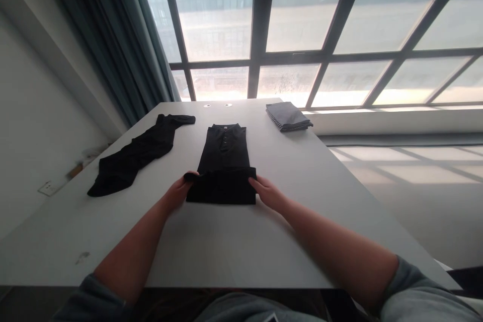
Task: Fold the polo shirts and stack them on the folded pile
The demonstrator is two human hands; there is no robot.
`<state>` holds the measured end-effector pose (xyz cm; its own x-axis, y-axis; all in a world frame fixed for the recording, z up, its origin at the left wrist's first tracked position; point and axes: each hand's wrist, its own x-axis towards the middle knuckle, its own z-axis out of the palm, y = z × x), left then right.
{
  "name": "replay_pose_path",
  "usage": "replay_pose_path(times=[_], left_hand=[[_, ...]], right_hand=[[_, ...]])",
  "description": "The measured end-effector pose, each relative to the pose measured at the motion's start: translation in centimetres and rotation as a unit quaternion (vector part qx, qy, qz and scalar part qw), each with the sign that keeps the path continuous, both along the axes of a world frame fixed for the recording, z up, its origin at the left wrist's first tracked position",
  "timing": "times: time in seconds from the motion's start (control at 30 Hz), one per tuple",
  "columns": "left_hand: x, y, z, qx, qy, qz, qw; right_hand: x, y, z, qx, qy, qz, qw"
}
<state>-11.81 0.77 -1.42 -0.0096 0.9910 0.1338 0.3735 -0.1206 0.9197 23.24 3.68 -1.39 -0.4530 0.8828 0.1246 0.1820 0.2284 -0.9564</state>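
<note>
A black buttoned shirt (225, 156) lies folded into a narrow strip in the middle of the white table (211, 241), collar toward the window. Its bottom hem is turned up over itself. My left hand (178, 192) grips the left corner of that turned-up fold, fingers closed on the cloth. My right hand (267, 192) pinches the right corner of the same fold.
A second black garment (138, 153) lies crumpled at the left of the table. A folded grey cloth (288, 116) rests at the far right corner near the window. A wall and curtain stand to the left, and a wall socket (48, 188) sits below the table's left edge.
</note>
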Motion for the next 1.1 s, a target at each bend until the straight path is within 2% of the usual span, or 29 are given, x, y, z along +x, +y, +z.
replay_pose_path(times=[0.07, 0.17, 0.23, 0.33, 0.4, 0.5, 0.67, 0.8, 0.87, 0.97, 1.03, 1.1], left_hand=[[-0.2, 1.9, 0.2, 0.009, 0.001, 0.015, 1.0], [-0.7, 4.1, 0.7, -0.002, 0.014, -0.009, 1.0], [-1.0, 4.9, 0.7, -0.017, 0.064, -0.012, 0.998], [-1.1, 5.5, 0.2, -0.002, 0.183, 0.035, 0.983], [-0.9, 5.5, -0.2, 0.008, 0.244, 0.059, 0.968], [-0.5, 5.4, -0.4, 0.007, 0.286, 0.077, 0.955], [0.0, 5.0, 0.1, -0.02, 0.351, 0.115, 0.929], [0.3, 4.5, 1.1, -0.047, 0.384, 0.13, 0.913], [1.4, 4.2, 1.6, -0.017, 0.407, 0.138, 0.903], [4.6, 3.5, 1.6, 0.083, 0.429, 0.123, 0.891], [6.8, 3.2, 0.9, 0.119, 0.422, 0.092, 0.894], [8.2, 3.0, -0.3, 0.108, 0.433, 0.049, 0.893]], right_hand=[[-0.9, 1.5, 0.6, -0.017, 0.037, -0.016, 0.999], [-1.8, 3.8, 1.0, -0.022, 0.036, -0.046, 0.998], [-2.1, 5.1, 0.9, -0.017, -0.034, -0.104, 0.994], [-2.2, 5.8, 0.5, 0.027, -0.157, -0.186, 0.97], [-2.2, 5.6, 0.3, 0.074, -0.218, -0.191, 0.954], [-2.4, 5.1, 0.2, 0.118, -0.288, -0.18, 0.933], [-2.4, 4.8, 0.4, 0.133, -0.349, -0.184, 0.909], [-2.5, 5.0, 1.0, 0.13, -0.381, -0.18, 0.897], [-3.2, 4.7, 1.7, 0.149, -0.396, -0.194, 0.885], [-5.6, 3.3, 2.5, 0.193, -0.408, -0.217, 0.866], [-7.6, 1.9, 2.5, 0.209, -0.414, -0.194, 0.864], [-9.1, 0.6, 2.0, 0.209, -0.434, -0.14, 0.865]])
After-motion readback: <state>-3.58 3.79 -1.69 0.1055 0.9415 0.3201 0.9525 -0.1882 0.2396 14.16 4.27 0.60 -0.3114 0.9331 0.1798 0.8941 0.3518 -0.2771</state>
